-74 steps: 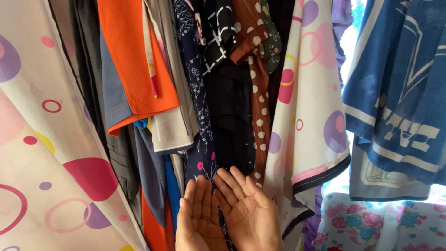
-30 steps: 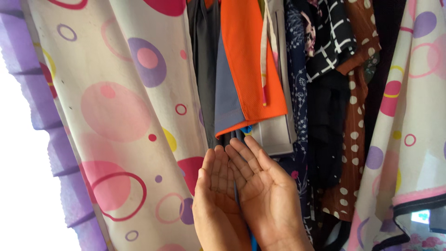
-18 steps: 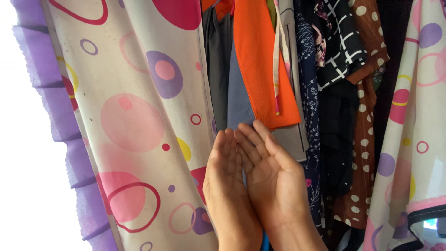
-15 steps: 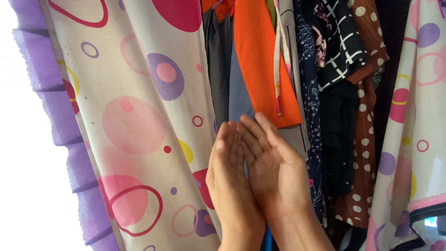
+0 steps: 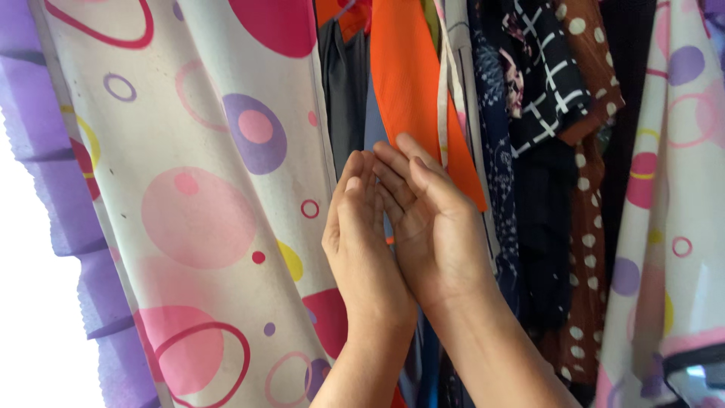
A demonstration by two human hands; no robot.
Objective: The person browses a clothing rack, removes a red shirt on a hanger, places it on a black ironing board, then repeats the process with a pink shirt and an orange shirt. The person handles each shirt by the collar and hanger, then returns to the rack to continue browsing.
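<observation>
Hanging in a tight row, the clothes fill the upper middle of the view, and both bare hands are raised in front of them. The left hand [image 5: 361, 227] and the right hand [image 5: 430, 223] sit side by side with their edges touching, palms cupped and fingers loosely spread, gripping nothing. Their fingertips lie against the bright orange knit shirt [image 5: 411, 83], whose lower hem slants just beside the right hand. A dark grey garment [image 5: 343, 98] hangs immediately left of it. To the right hang a black top with a white grid pattern [image 5: 547, 75] and a brown dress with cream polka dots [image 5: 585, 227]. A cream fabric curtain printed with pink and purple circles [image 5: 204, 211] covers the left side.
</observation>
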